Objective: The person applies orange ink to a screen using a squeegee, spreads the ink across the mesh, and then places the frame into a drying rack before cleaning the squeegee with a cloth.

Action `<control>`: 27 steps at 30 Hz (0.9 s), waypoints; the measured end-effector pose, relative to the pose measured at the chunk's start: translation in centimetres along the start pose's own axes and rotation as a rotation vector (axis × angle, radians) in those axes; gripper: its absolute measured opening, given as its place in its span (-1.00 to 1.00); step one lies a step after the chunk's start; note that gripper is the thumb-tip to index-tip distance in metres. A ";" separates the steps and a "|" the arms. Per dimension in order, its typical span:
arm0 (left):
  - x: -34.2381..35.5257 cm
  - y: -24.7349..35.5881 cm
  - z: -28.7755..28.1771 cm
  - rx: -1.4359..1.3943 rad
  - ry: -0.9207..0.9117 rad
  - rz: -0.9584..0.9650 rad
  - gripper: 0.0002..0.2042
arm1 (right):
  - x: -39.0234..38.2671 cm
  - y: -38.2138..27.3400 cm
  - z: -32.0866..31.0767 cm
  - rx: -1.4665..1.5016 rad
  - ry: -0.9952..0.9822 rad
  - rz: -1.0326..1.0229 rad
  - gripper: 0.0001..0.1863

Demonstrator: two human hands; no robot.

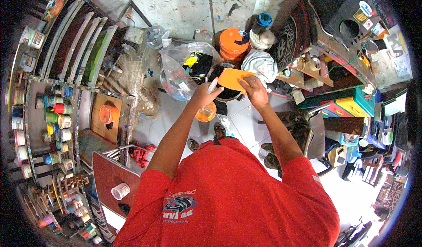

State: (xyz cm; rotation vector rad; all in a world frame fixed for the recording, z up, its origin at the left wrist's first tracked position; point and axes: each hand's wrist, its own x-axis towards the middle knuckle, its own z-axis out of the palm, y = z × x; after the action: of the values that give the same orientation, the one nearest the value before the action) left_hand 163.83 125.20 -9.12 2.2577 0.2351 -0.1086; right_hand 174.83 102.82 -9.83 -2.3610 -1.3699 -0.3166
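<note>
My right hand (pixel 256 94) grips a flat orange scraper (pixel 234 78) along its right side, fingers on top. Closed round a pale, narrow strip-like tool (pixel 213 85), my left hand (pixel 203 95) is close to the scraper's left edge; the tool's exact kind is unclear. Both hands are above a dark-filled round bucket (pixel 229 95), partly hidden by the scraper. Just below my left hand is an orange round container (pixel 206 112). A clear plastic bag (pixel 176 62) with dark and yellow contents stands to the left.
Beyond the bucket stand an orange-lidded tub (pixel 233 44), a blue-topped container (pixel 263 22) and a crumpled whitish cloth (pixel 259 63). Framed screens (pixel 81 45) and shelved paint jars (pixel 57 119) line the left. A chair (pixel 314 133) is at right, a brown tabletop (pixel 110 176) at lower left.
</note>
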 end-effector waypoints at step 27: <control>-33.4 -15.9 7.6 -0.376 1.439 -0.432 -0.57 | 1.0 10.1 16.7 0.915 0.316 1.245 -0.62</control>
State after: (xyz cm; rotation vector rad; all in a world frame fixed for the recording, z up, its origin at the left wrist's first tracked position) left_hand 127.90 124.90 -20.71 1.4844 1.3344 1.2438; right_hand 184.05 106.41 -26.63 -1.7748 0.2497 0.2561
